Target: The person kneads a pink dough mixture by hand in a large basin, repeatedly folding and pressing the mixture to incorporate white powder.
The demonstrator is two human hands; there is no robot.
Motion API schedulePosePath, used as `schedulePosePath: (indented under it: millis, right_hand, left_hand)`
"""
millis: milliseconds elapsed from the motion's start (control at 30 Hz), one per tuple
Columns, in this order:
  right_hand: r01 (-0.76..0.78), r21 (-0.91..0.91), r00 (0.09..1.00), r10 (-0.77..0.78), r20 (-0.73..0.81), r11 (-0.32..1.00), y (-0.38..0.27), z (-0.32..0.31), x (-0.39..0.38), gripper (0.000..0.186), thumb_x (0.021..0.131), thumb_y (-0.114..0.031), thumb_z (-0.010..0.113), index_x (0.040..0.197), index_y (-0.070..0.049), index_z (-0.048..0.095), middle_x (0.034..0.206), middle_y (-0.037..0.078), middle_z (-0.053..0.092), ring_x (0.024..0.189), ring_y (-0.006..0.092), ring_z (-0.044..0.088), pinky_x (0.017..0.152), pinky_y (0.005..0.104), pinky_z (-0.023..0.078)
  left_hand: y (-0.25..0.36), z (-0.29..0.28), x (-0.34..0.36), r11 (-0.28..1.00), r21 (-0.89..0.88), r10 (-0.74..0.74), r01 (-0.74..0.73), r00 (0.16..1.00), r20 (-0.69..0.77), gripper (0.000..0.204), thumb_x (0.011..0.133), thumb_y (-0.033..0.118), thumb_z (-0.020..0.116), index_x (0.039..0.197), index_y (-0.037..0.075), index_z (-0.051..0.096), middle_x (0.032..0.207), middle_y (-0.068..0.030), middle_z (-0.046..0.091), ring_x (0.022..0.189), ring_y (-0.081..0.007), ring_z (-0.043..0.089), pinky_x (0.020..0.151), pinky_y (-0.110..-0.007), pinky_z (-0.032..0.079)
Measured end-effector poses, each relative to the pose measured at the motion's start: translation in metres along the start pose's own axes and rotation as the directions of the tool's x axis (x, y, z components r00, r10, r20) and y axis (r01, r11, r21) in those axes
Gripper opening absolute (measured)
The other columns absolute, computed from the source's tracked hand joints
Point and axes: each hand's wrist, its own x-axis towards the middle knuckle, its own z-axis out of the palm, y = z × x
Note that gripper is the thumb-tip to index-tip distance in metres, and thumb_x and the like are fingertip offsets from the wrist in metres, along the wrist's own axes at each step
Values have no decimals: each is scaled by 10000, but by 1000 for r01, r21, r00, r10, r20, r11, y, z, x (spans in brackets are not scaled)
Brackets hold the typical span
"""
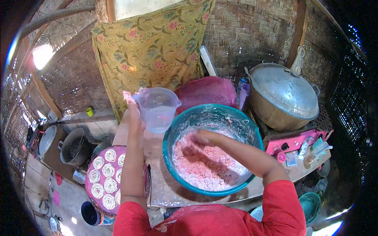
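Observation:
My left hand [133, 98], smeared with pink dough, is closed on the handle of a clear plastic measuring jug [158, 115]. The jug stands upright just left of a large teal basin [167, 167], with what looks like a little liquid inside. In the basin lies a crumbly pink flour mixture [208, 167], with white flour streaked on the inner wall. My right hand [197, 138] reaches into the basin's far left part, at the mixture. Its fingers are blurred and coated in pink, so their pose is unclear.
Right of the basin, a big lidded metal pot [283, 92] sits on a pink stove [293, 143]. Small packets [311, 151] lie by the stove. At left is a round purple tray [100, 161] of white noodle-like coils. A magenta cover [208, 92] lies behind the basin.

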Motion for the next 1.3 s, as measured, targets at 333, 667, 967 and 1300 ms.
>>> schedulePosePath:
  millis: [333, 667, 967, 1300]
  right_hand:
    - [-199, -593, 882, -120, -455, 780, 148, -145, 15, 380, 760, -377, 536, 952, -56, 596, 832, 153, 612, 741, 262, 584, 670, 356, 449]
    - [-14, 65, 862, 45, -505, 998, 117, -117, 3, 304, 811, -298, 523, 942, -30, 577, 811, 69, 601, 688, 145, 569, 614, 295, 459]
    - [64, 184, 867, 37, -497, 981, 160, -131, 25, 287, 717, -191, 546, 931, 0, 548, 798, 140, 594, 648, 231, 601, 542, 345, 503]
    - [-40, 359, 954, 142, -263, 933, 121, -95, 54, 363, 850, -410, 428, 919, -81, 566, 536, 48, 495, 427, 147, 485, 371, 305, 388]
  left_hand:
    - [-90, -105, 43, 998, 41, 65, -53, 925, -373, 551, 904, 422, 223, 1248, 2, 315, 1237, -120, 401, 1137, -228, 387, 964, -356, 306]
    - [-153, -157, 26, 975, 175, -3, 139, 792, -611, 526, 901, 401, 231, 1205, -11, 352, 1162, -140, 442, 1031, -247, 452, 909, -344, 348]
    - [-143, -153, -11, 995, 46, -30, 89, 701, -712, 516, 906, 381, 207, 1098, -18, 470, 1092, -119, 499, 989, -227, 476, 881, -312, 354]
    - [-119, 39, -61, 297, 900, 30, -321, 945, 327, 312, 773, 118, 512, 1066, 14, 486, 1073, -171, 502, 1009, -304, 475, 883, -380, 363]
